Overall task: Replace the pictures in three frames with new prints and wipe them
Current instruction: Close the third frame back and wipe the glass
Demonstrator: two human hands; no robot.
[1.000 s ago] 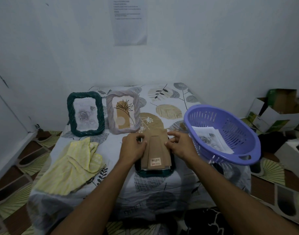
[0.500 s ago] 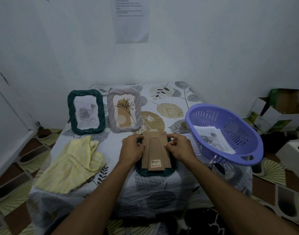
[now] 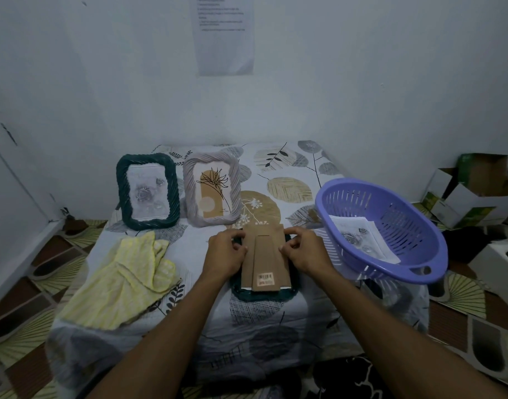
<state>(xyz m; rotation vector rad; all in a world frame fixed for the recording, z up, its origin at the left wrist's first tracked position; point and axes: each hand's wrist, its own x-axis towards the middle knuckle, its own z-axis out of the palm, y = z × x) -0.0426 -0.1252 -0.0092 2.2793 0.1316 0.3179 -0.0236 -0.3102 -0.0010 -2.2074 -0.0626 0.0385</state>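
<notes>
A dark green frame [image 3: 264, 296] lies face down near the table's front edge, its brown cardboard back [image 3: 265, 256] with a barcode sticker facing up. My left hand [image 3: 225, 251] grips the back's left edge and my right hand [image 3: 303, 250] grips its right edge. Behind them two frames stand upright: a dark green frame [image 3: 147, 192] with a grey rose print and a grey frame [image 3: 212, 191] with a tan flower print. A yellow cloth [image 3: 126, 280] lies crumpled to the left.
A purple basket [image 3: 419, 269] stands at the table's right edge with prints [image 3: 362, 240] of grey roses inside. The table [image 3: 275, 335] has a leaf-patterned cover. Cardboard boxes [image 3: 474, 191] sit on the floor at right. A paper sheet [image 3: 225, 36] hangs on the wall.
Both hands have stayed on the cardboard back, with the fingers shifting slightly along its upper edges. The view moved a little.
</notes>
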